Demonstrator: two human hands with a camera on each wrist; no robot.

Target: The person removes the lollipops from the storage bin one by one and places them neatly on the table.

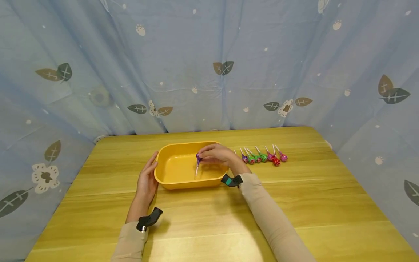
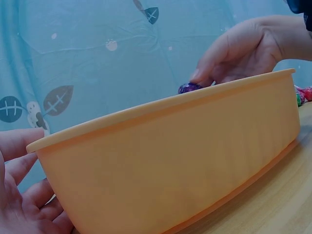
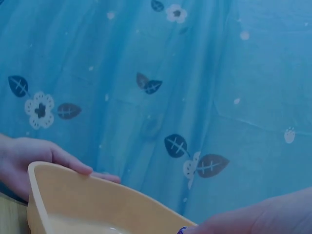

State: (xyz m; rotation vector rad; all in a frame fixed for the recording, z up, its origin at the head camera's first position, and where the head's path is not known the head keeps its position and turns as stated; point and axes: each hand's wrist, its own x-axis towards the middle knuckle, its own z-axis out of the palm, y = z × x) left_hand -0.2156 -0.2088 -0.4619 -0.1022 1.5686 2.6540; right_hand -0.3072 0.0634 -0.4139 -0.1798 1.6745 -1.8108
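A yellow plastic basin (image 1: 176,185) stands on the table in the head view. My right hand (image 1: 217,154) reaches over its right half and pinches a purple-wrapped lollipop (image 1: 198,158) by the candy end, the white stick pointing down inside the basin. The same lollipop head (image 2: 189,87) shows just above the rim in the left wrist view. Against the basin's left end rests my left hand (image 1: 147,182), its fingers lying along the outside and rim without curling round it. In the right wrist view only a bit of purple wrapper is visible; the stick is hidden there.
To the right of the basin lies a row of several lollipops (image 1: 263,157) in purple, green, red and pink wrappers, sticks pointing away. The wooden table (image 1: 209,225) ends at a blue patterned curtain (image 1: 183,72) behind and at the sides.
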